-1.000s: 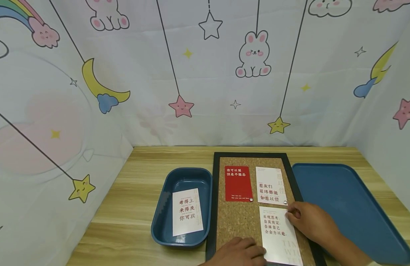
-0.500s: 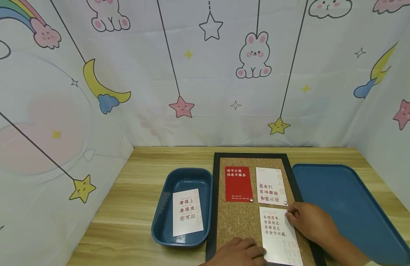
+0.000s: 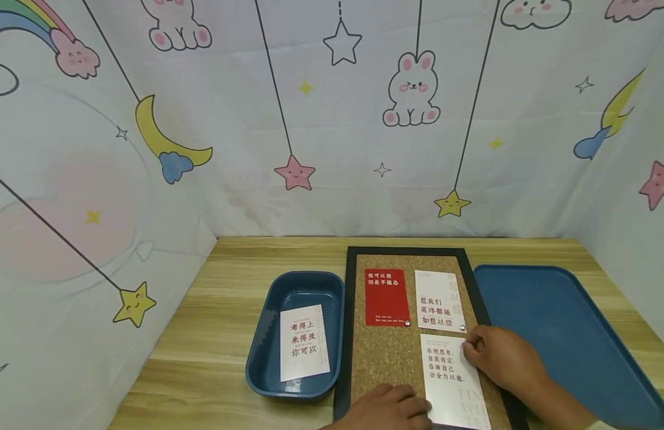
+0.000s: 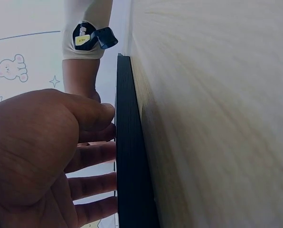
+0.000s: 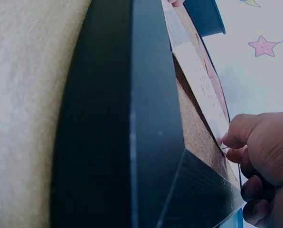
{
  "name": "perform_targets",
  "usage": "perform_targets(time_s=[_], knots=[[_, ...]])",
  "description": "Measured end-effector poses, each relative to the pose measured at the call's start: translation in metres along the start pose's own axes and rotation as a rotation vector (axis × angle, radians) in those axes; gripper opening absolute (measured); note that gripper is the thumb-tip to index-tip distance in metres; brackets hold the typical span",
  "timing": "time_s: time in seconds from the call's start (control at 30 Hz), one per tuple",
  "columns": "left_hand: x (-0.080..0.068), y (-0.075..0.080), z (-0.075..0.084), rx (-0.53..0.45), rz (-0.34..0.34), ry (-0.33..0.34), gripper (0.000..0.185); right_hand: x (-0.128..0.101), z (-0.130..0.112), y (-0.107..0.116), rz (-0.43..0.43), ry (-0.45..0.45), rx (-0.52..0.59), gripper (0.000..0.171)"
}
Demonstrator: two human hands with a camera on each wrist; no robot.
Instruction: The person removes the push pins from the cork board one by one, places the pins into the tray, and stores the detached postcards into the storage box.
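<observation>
A framed cork board (image 3: 382,358) lies on the table with a red card (image 3: 385,297) and a white card (image 3: 438,292) on its upper half, each with a silver pin at the lower right corner. Below them lies another white card (image 3: 452,406). My left hand (image 3: 388,409) rests over the board's bottom edge, fingertips touching this card's left side. At the card's upper right edge, my right hand (image 3: 506,361) has thumb and forefinger pinched together. The right wrist view shows a thin pin shaft (image 5: 224,148) between those fingertips; the pin's head is hidden.
Left of the board stands a blue tub (image 3: 262,382) with a white card (image 3: 305,343) inside. A flat blue tray (image 3: 536,292) lies on the right, partly under the right forearm. Behind the wooden table (image 3: 224,298) hangs a printed curtain (image 3: 353,131).
</observation>
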State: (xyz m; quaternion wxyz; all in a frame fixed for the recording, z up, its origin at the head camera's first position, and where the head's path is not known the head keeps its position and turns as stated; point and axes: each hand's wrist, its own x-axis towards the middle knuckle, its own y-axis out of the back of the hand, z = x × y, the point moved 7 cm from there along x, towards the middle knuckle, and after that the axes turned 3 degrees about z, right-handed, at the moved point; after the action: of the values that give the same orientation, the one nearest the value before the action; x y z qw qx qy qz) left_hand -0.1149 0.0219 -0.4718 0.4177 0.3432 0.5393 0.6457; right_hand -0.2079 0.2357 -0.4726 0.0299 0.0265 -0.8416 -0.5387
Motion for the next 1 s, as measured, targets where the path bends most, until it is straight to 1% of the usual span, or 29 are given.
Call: perform_targets(time_s=[0.23, 0.53, 0.7, 1.0], knots=[[0.0005, 0.0005, 0.0002, -0.009, -0.007, 0.002, 0.046, 0.0001, 0.0006, 0.0008, -0.001, -0.012, 0.018, 0.009], [0.0004, 0.0, -0.0001, -0.02, -0.007, 0.003, 0.047, 0.0017, 0.0028, 0.0006, 0.005, -0.021, 0.015, 0.01], [0.0001, -0.0005, -0.0003, -0.013, -0.01, 0.003, 0.047, 0.0011, 0.0027, 0.0019, 0.019, -0.004, 0.011, 0.01], [0.0005, -0.0009, -0.0012, -0.035, -0.007, 0.008, 0.05, -0.0004, 0.0034, 0.0067, 0.057, 0.036, -0.004, 0.01]])
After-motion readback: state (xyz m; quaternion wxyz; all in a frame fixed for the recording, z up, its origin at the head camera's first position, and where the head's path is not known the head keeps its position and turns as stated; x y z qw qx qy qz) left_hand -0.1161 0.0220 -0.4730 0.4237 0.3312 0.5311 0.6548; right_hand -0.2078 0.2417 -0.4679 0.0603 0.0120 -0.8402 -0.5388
